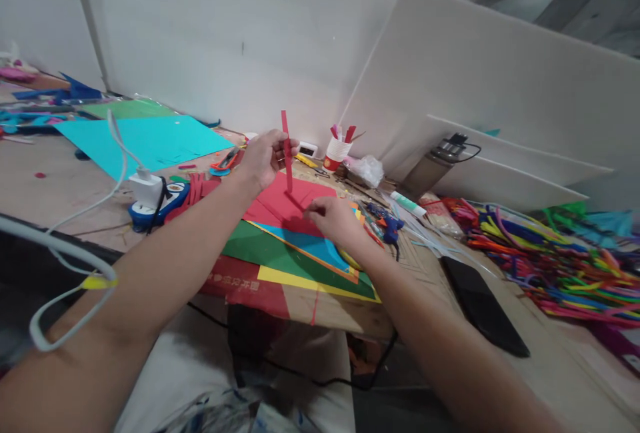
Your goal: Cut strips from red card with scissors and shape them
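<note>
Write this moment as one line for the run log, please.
left hand: holding red strip upright | right hand: near strip's lower end | below: red sheet atop coloured sheets | beyond: cup

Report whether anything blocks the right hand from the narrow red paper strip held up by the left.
Nothing visible stands in the way. The left hand holds the narrow red paper strip, and the right hand is close by its lower end; whether they touch is unclear. The flat red paper sheet lies beneath, not between them.
</note>
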`<state>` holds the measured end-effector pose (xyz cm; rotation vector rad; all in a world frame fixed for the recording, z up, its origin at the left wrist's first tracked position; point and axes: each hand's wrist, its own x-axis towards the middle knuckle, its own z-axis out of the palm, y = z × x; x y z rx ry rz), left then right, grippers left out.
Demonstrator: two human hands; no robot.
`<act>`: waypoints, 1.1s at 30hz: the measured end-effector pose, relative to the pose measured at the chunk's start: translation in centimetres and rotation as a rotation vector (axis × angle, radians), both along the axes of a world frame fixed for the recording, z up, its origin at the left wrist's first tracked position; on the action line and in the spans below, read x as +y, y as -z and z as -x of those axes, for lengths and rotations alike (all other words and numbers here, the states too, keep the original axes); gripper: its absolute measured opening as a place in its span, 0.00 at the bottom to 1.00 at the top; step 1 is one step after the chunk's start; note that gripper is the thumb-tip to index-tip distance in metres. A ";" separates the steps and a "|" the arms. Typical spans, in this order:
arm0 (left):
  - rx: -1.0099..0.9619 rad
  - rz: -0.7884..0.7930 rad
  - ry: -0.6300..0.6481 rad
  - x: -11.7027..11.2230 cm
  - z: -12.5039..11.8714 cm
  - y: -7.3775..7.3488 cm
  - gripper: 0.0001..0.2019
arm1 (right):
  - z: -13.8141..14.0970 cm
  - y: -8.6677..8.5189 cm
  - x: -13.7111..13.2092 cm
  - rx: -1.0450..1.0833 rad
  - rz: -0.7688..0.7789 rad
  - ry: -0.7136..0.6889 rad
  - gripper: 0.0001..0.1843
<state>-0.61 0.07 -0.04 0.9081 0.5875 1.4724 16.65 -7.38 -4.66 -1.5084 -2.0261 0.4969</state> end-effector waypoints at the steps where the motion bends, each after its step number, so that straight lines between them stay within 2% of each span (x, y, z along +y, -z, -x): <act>1: 0.016 -0.013 -0.003 -0.1 -0.1 0.1 0.03 | -0.3 -0.6 0.3 0.180 0.033 0.031 0.07; 5: 0.172 -0.046 0.031 -0.6 -1.0 1.0 0.02 | -0.9 -2.4 1.3 0.902 0.128 0.050 0.14; 8: 0.282 -0.046 0.144 -1.4 -2.2 1.8 0.04 | -0.9 -2.3 1.5 1.100 0.166 0.041 0.19; 14: 0.372 0.039 0.213 -3.5 -4.2 2.6 0.06 | -1.5 -0.8 1.4 1.096 0.106 0.103 0.17; 17: 0.326 0.047 0.255 -3.8 -4.6 3.0 0.06 | -2.0 -0.9 1.5 1.092 0.068 0.117 0.15; 20: 0.257 0.050 0.306 -3.8 -4.7 3.2 0.06 | -2.2 -1.3 1.4 1.081 0.031 0.074 0.14; 25: 0.208 0.158 0.313 -3.6 -4.5 2.9 0.06 | -2.4 -1.4 1.7 1.040 -0.152 -0.004 0.10; 28: 0.161 0.200 0.331 -3.5 -4.3 2.5 0.06 | -2.7 -1.2 2.1 0.938 -0.257 -0.003 0.06; 31: 0.142 0.278 0.436 -3.5 -4.1 2.1 0.07 | -2.8 -1.0 2.1 0.786 -0.388 -0.001 0.04; 33: 0.157 0.312 0.507 -3.6 -4.0 2.0 0.12 | -2.7 -0.9 2.0 0.691 -0.464 -0.027 0.07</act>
